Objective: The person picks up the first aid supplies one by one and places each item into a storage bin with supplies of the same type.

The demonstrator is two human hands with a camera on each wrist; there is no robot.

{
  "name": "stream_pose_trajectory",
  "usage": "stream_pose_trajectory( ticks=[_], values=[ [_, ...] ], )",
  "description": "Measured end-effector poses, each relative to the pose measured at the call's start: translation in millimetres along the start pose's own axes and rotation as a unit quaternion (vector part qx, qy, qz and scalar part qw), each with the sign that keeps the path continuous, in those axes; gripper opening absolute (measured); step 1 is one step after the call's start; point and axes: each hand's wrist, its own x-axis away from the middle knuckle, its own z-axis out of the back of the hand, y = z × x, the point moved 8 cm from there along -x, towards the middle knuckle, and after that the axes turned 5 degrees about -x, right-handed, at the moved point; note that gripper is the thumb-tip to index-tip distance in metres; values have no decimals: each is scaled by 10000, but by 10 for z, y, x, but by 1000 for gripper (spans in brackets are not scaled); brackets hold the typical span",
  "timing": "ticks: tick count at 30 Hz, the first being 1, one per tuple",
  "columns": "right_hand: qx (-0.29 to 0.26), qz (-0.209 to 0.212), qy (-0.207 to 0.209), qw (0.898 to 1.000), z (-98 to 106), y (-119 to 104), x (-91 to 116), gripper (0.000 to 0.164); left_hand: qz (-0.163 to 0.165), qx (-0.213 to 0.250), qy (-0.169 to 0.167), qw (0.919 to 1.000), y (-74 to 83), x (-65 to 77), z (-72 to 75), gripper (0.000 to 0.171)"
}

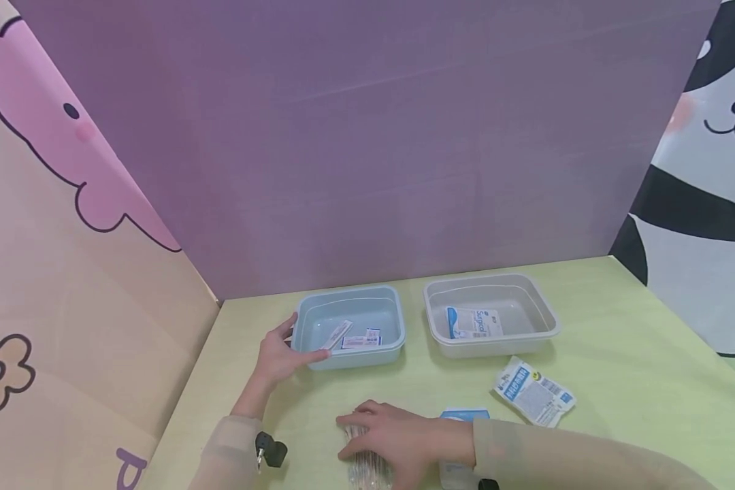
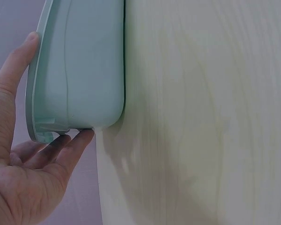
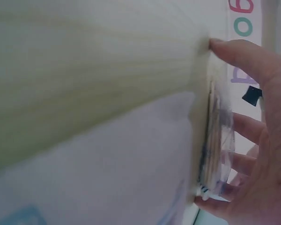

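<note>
My left hand (image 1: 278, 357) holds the light blue plastic basin (image 1: 349, 299) at its left end. The thumb lies along the rim and the fingers touch the outer wall, as the left wrist view shows. Inside lie a slim white packet (image 1: 338, 334) and a small printed packet (image 1: 360, 339). My right hand (image 1: 392, 435) rests over a clear plastic packet of thin sticks, like cotton swabs (image 1: 367, 469), on the table. In the right wrist view its fingers touch the packet's wrapping (image 3: 218, 145), while the thumb stretches past its end, apart from it.
A grey-white basin (image 1: 490, 347) with a blue and white "Surgical" packet (image 1: 474, 322) stands to the right. A white and blue packet (image 1: 535, 393) lies in front of it. Another blue-topped package (image 1: 464, 414) is partly hidden under the right forearm. A purple wall (image 1: 367, 150) borders the table's back.
</note>
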Motion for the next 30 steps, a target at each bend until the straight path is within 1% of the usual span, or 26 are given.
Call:
stream_pose_trajectory(
  ticks=[7,11,16,23,25,30],
  values=[
    [-107,-98,228,9996,29,-33,12,57,-13,-34,23,10000,7,5,-6,119],
    [9,-139,450,9989,62,-45,14,54,-31,19,28,10000,15,2,-15,118],
    [233,-144,778,9966,167,-60,28,56,-25,11,26,10000,16,5,-14,118],
    [602,-363,856,9938,351,-16,44,66,-18,-5,58,10000,18,10,-1,117],
    [543,-385,911,9936,406,6,49,65,-14,16,63,10000,23,16,3,117],
    [139,-421,1040,9936,537,60,58,59,-34,40,63,10000,31,23,4,117]
  ],
)
